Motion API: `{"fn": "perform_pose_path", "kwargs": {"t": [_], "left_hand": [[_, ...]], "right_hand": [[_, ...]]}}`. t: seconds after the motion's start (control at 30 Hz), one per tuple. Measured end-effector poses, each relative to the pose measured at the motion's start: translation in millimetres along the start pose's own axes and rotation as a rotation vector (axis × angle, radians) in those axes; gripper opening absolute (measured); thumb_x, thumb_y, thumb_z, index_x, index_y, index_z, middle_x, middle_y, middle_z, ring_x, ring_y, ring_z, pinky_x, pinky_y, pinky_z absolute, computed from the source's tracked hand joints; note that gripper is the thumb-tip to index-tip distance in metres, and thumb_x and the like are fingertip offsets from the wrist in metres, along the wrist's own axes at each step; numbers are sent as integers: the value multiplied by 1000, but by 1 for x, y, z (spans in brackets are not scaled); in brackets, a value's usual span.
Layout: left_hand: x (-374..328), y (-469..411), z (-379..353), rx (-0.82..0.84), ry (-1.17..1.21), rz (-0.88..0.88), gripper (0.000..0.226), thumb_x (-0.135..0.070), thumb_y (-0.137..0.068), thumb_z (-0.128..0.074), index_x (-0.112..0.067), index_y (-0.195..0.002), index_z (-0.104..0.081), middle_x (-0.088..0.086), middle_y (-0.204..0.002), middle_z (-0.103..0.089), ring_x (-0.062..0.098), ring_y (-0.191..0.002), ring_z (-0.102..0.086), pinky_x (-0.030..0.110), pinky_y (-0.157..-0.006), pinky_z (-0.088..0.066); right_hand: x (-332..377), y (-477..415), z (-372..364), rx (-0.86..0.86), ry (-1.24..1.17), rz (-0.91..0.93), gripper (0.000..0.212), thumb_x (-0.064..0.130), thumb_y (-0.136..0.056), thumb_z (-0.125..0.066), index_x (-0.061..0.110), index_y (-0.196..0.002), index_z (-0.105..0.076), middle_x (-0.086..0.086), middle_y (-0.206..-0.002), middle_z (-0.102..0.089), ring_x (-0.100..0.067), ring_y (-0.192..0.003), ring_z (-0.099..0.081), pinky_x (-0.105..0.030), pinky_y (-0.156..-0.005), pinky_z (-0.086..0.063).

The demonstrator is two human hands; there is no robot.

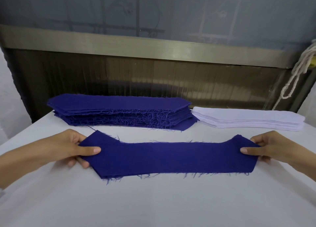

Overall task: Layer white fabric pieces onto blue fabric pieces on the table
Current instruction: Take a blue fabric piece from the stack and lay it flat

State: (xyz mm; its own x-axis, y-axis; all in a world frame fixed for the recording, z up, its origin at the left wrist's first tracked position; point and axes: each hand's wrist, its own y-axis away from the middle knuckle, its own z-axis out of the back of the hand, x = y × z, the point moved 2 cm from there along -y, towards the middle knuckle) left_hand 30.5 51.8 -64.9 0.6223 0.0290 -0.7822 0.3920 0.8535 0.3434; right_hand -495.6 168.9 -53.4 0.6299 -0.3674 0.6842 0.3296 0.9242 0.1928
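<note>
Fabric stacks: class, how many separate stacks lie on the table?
2. The blue fabric stack lies at the far middle; the white fabric stack lies just right of it. The blue fabric piece held in front is not counted. None appears hidden.

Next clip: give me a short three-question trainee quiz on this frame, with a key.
1. True or false: a white piece already lies on the single blue piece at the front of the table.
2. Where is the white stack relative to the blue stack? A) on top of it B) to its right C) to its left
3. Fill in: the left hand and the right hand each pinch one ___ of the blue piece.
Key: 1 false; 2 B; 3 end.
</note>
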Motion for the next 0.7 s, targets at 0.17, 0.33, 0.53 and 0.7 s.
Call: {"fn": "perform_pose_path", "kwargs": {"t": [0.17,0.33,0.53,0.7], "left_hand": [[-6,4,-9,-27,58,47,66,-56,-40,-93,-18,-93,-82,6,-100,-78,21,-79,-76,16,-38,-43],[-24,5,-17,-116,126,29,52,-38,-60,-80,-7,-102,-77,6,-97,-79,15,-69,-75,16,-38,-42],[-64,-14,-36,-170,171,-48,52,-50,-48,-82,-11,-83,-82,9,-86,-78,14,-67,-64,14,-45,-47],[-110,-39,-75,-162,224,-132,27,-46,-57,-82,-22,-68,-81,6,-75,-78,7,-55,-69,12,-47,-50]], "right_hand": [[0,-1,4,-42,-22,-39,25,33,-64,-84,10,-75,-81,-18,-81,-75,-19,-61,-60,-24,-54,-51],[0,0,22,-63,-92,-44,16,23,-76,-82,8,-81,-81,-14,-85,-76,-21,-69,-61,-26,-60,-52],[-9,-1,75,-172,-335,-73,31,23,-71,-80,0,-92,-76,-12,-84,-74,-19,-68,-54,-26,-61,-48],[-32,-8,113,-244,-625,-145,11,11,-89,-69,3,-95,-66,-6,-67,-68,-12,-55,-52,-17,-41,-48]]}}
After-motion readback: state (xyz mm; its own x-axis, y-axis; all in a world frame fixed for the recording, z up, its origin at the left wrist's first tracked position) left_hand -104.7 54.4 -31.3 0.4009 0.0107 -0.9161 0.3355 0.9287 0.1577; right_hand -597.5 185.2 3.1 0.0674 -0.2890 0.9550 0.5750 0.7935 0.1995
